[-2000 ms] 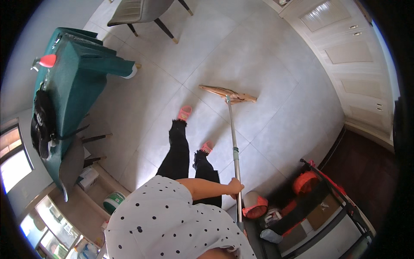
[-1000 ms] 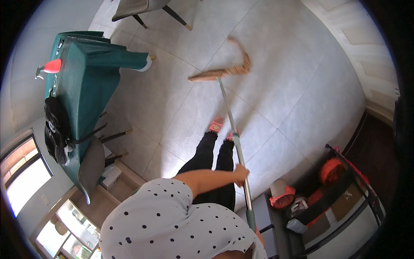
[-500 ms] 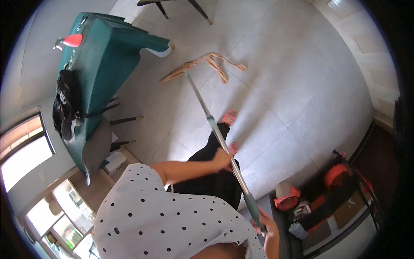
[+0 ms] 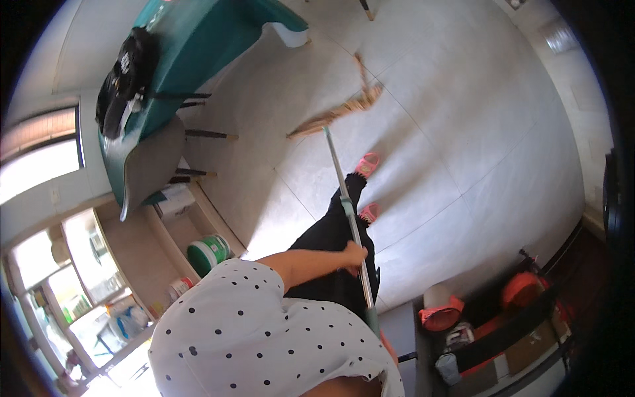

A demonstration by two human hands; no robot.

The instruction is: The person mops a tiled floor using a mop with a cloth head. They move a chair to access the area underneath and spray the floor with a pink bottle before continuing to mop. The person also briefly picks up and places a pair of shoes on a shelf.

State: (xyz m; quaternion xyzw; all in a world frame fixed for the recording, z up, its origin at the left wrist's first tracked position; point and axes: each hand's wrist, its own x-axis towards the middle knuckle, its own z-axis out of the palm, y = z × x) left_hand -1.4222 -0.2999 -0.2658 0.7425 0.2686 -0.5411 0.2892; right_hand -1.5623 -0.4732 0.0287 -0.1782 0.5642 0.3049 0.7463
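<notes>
Clasping mop (image 4: 346,205), left grip (image 4: 356,255), white-marked black bag (image 4: 126,78)

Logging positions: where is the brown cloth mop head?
In the head view's upper centre, the mop head lies on grey tiled floor beyond the pink slippers, at the end of the silver pole.

Daylight glares white through the window (image 4: 41,171) at left, and a bright patch lies on the grey floor (image 4: 271,225). Soft shadows stretch rightward from the slippers (image 4: 368,165). The mop head (image 4: 340,112) is blurred; edges bend toward a black rim.
</notes>
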